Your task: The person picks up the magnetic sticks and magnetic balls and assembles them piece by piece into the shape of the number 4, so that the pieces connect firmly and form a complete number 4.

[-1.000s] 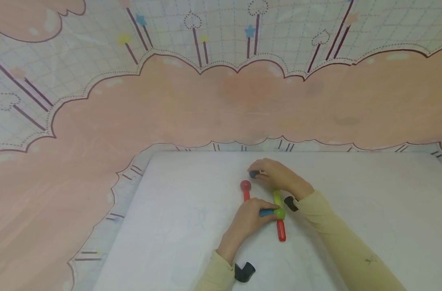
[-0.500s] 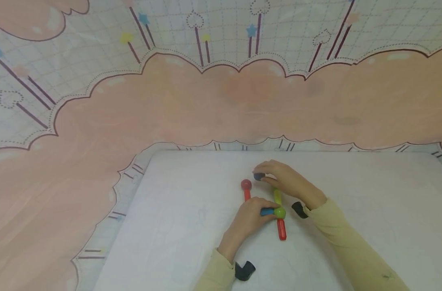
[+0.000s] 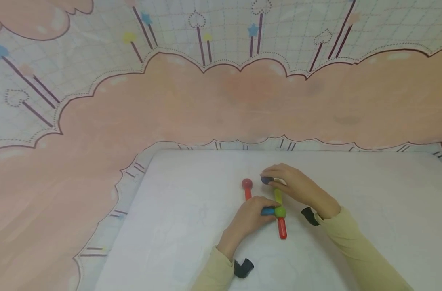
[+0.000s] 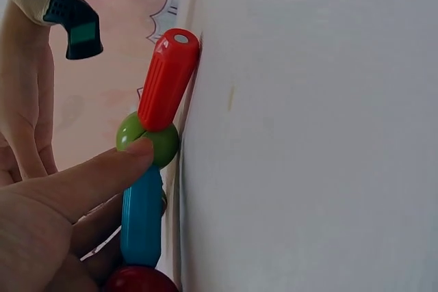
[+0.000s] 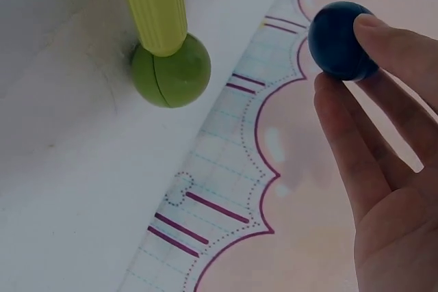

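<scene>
With thumb and fingers, my left hand [image 3: 249, 213] pinches a green ball [image 4: 164, 143] where it meets a blue rod [image 4: 140, 217]. A red rod [image 3: 282, 229] sticks out of that ball toward me, and a yellow-green rod [image 3: 278, 196] runs away from it. This rod's far end carries another green ball [image 5: 171, 76]. Between its fingertips my right hand [image 3: 297, 186] holds a dark blue ball [image 5: 335, 40], raised just beyond that end and not touching it. Left of the yellow-green rod, a red ball [image 3: 247, 184] tops a second red rod [image 3: 248, 195], partly hidden by my left hand.
The pieces lie on a white tabletop [image 3: 177, 210]. Behind its far edge hangs a peach and white patterned cloth [image 3: 206, 105]. Each wrist wears a black camera, such as the left one [image 3: 244, 268].
My right hand has moved right and slightly toward me with the blue ball, nearer the yellow-green rod's far end. My left hand keeps its hold.
</scene>
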The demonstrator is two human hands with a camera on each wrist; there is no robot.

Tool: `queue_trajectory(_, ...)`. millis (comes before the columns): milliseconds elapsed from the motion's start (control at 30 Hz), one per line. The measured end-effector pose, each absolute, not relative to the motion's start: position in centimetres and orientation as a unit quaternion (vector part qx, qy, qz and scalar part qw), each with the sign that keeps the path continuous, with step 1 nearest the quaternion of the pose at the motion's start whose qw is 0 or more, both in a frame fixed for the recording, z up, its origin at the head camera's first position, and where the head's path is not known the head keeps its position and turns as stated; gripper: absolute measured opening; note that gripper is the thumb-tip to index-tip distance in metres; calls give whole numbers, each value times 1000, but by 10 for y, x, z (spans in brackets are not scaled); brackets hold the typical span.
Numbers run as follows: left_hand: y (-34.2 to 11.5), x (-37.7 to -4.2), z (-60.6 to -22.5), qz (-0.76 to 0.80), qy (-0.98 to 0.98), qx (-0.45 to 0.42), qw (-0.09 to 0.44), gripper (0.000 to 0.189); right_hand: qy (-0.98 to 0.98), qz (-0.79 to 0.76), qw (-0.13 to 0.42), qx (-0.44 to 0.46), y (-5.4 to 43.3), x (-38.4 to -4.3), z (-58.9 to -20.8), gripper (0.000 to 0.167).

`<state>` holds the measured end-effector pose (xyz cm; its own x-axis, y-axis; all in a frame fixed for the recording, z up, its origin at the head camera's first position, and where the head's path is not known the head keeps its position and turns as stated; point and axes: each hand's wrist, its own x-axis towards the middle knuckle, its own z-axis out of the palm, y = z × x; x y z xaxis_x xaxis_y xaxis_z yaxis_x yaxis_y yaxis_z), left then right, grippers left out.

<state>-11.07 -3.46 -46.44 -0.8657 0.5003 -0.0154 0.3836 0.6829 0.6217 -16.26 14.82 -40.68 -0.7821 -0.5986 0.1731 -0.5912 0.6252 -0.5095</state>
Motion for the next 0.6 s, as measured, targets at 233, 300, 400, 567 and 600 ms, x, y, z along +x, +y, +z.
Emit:
queue_trajectory(233,-36,-110,-465,319,910,248,95,40,900,-270,-15,-341,158,-152,-407,35)
queue_trajectory(300,-37,-110,-465,325,908,248,94,42,901,-267,-19,-341,160,-149,-407,36)
queue_trajectory(400,-37,-110,-464,332,904,252,91,42,905,-261,-20,-336,163,-144,-407,36)
queue_trajectory(567,-37,-110,-462,322,902,275,81,38,906,-255,-33,-336,170,-135,-409,37)
queue_trajectory(600,-37,-110,-462,319,902,279,80,37,905,-254,-39,-339,172,-134,-409,38)
